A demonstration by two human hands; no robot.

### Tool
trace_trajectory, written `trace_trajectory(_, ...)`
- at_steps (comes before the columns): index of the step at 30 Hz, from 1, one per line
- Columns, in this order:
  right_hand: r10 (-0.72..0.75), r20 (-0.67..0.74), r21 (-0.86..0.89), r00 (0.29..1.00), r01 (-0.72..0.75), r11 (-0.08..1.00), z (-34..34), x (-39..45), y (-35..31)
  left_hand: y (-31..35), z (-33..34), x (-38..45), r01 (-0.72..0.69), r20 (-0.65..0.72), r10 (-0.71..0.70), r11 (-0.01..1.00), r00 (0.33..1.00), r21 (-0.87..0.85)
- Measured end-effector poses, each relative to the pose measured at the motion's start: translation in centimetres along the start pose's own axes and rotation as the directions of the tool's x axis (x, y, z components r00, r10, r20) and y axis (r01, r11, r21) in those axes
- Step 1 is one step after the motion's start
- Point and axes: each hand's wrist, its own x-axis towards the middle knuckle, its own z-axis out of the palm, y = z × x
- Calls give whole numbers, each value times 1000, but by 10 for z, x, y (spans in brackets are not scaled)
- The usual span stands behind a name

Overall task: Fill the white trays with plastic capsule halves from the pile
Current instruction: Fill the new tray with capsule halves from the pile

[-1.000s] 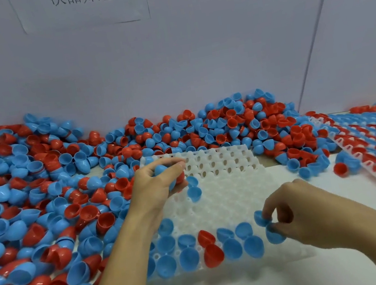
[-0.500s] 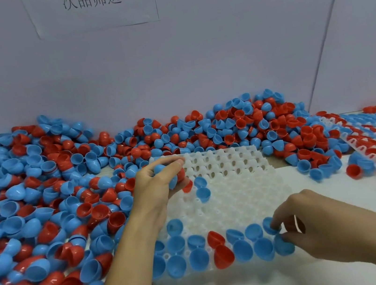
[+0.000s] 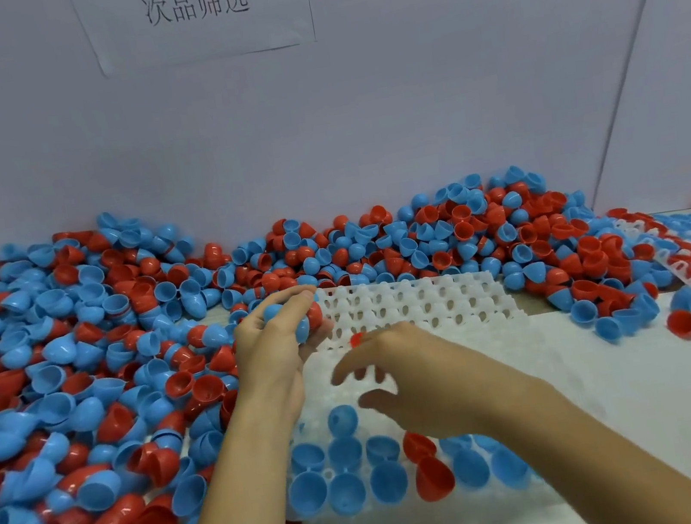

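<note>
capsule halves (image 3: 289, 321): you are cupping a small handful, blue and red, in your left hand (image 3: 277, 345) at the tray's far left corner.
handling: likely light, stiff, slick shells; you are best pinching each by its rim.
right hand (image 3: 403, 381): you are hovering over the white tray (image 3: 428, 307) mid-left, fingers spread and blurred; a red speck shows at the fingertips, so i cannot tell if you are holding one.
tray fill: two near rows are mostly filled; far rows are standing empty.
pile (image 3: 84, 394): lying along the desk's left and far edges.
</note>
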Motion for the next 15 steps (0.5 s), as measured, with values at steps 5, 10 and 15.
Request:
trace_trajectory(5,-122,104,-51,987,128,990,16,24,-9,2,-8,5,-28,-64,26,999,998,-29)
trace_trajectory(10,-8,-64,71,998,13,997,17,27,5,1,-9,6,-18,-63,16,999,998,-39)
trace_trajectory(15,275,-282,251,919,-206,946,-2,37,45,-1,-7,6,-14,-48,13,1000,999,-17)
